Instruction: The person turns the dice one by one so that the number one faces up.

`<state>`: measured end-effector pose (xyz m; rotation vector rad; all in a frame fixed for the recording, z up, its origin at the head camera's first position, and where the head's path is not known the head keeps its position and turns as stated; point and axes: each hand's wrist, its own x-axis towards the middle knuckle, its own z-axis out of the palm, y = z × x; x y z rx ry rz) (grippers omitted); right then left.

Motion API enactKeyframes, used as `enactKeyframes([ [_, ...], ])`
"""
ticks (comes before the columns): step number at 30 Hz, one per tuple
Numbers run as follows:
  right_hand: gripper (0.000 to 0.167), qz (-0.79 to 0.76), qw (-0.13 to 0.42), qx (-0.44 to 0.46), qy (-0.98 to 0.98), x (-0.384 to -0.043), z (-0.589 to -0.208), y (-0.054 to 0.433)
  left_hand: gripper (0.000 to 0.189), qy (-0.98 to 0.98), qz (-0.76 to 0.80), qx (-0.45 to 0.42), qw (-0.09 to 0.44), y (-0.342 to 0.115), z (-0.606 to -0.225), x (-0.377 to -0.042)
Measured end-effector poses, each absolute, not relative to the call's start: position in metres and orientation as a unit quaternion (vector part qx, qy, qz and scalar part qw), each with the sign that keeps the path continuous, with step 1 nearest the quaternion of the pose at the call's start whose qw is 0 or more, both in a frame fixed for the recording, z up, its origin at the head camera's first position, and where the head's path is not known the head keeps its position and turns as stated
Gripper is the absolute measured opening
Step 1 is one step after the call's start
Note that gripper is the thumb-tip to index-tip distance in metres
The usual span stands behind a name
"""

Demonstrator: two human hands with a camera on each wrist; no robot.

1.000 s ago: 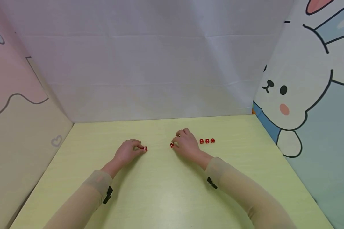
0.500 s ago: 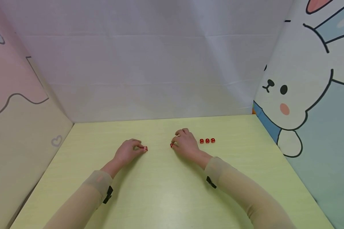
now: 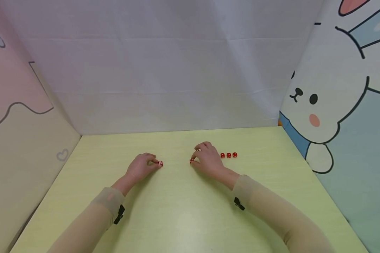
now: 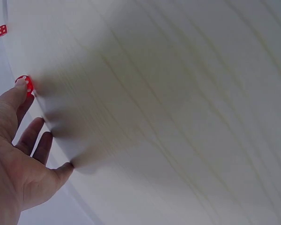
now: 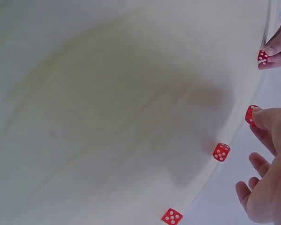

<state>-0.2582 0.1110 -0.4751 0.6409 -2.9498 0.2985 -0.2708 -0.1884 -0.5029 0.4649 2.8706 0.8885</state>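
At a pale yellow desk [image 3: 183, 221], we see a person's left hand [image 3: 140, 167] with thumb and fingers pinched on a red die [image 3: 160, 163]. The right hand [image 3: 209, 159] has thumb and finger clamped on a second red die [image 3: 191, 161], the pair held well apart between the hands; we cannot tell whether either die touches the desk. Both look equal-sided, so we read direction from their faces: the left hand's die turns a white-pipped face to the right wrist camera, while a thumb covers part of its counterpart. Just beside the right hand stands a third die [image 5: 221, 152], pips facing the same camera. Farther right, a row of three red dice [image 3: 229, 155] sits with narrow gaps, its long axis running side to side, roughly along the desk's far edge. Behind hangs a white backdrop [image 3: 164, 70]; a cartoon rabbit [image 3: 332, 88] decorates the right wall.
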Motion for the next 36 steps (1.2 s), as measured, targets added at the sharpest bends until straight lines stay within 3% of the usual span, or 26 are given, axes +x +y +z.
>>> enactKeyframes([
  [19,0.007,0.131,0.072,0.215,-0.965,-0.216,-0.455,0.151,0.020,0.944,0.285,0.158,0.050,-0.189,-0.501,-0.269],
  [36,0.008,0.132,0.082,0.197,-0.968,-0.188,-0.459,0.196,0.024,0.944,0.286,0.153,0.053,-0.188,-0.501,-0.267],
])
